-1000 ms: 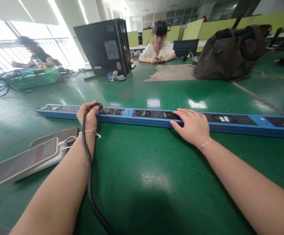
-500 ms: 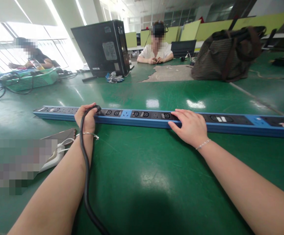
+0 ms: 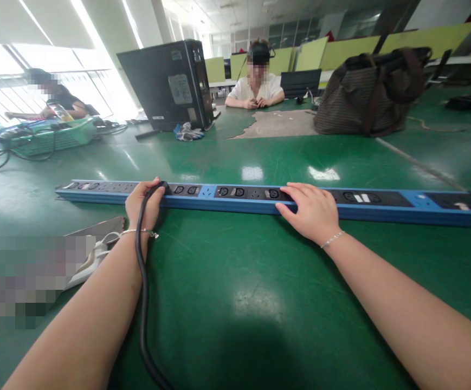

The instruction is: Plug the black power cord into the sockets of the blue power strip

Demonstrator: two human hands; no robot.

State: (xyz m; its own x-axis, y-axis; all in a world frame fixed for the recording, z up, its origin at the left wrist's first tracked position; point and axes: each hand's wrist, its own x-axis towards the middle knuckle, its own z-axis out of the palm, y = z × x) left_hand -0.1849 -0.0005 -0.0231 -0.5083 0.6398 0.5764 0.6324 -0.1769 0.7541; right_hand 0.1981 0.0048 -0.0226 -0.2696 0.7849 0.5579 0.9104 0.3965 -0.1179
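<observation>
While the left hand [image 3: 143, 205] closes its thumb and fingers around the black plug [image 3: 161, 188], the right hand [image 3: 310, 208] is open and loose over the blue power strip [image 3: 245, 206]. Taking the head view as a clock, the power strip crosses the middle from nine o'clock to three o'clock, and it lies on the green table [image 3: 219, 265]. The left hand is at nine o'clock, and the plug is at the socket face; if its pins are inside, I cannot tell, because the fingers cover them. From this plug the thick black cable [image 3: 142, 303] goes down along the left forearm toward seven o'clock. The right hand is at three o'clock, with fingers on the upper face and thumb at the near side of the strip.

Between eight and nine o'clock there is a white device [image 3: 86, 271] with white wire, beside a blurred patch. At eleven o'clock stands a black computer case [image 3: 164, 89], with gloves [image 3: 188, 132] near its foot. A striped bag [image 3: 365, 100] is at two o'clock, and a green basket [image 3: 56, 138] is between nine and ten. One person [image 3: 255, 89] sits at twelve o'clock, another person [image 3: 56, 97] at ten
</observation>
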